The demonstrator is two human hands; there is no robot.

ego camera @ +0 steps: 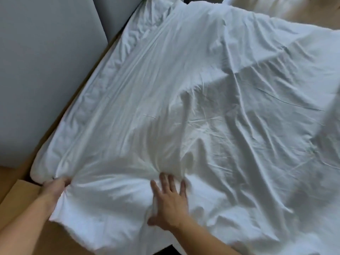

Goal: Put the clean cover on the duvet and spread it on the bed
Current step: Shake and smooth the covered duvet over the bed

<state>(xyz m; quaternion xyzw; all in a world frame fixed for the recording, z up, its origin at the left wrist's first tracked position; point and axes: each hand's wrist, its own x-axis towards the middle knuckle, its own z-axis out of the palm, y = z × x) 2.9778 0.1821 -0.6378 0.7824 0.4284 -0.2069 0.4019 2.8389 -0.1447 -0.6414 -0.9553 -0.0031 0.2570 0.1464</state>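
Observation:
A white duvet in its white cover (193, 100) lies wrinkled across the bed and fills most of the view. My left hand (54, 188) grips a bunch of the cover at the near left corner, where the fabric gathers into folds. My right hand (169, 201) lies flat on the cover near the front edge, fingers spread and straight, pressing the cloth down. A padded ridge (114, 74) runs along the duvet's left side.
A grey wall or panel (46, 70) stands close along the bed's left side. A tan wooden bed frame (20, 192) shows at the near left. Pale pillows (276, 8) lie at the far right, by the bed's head.

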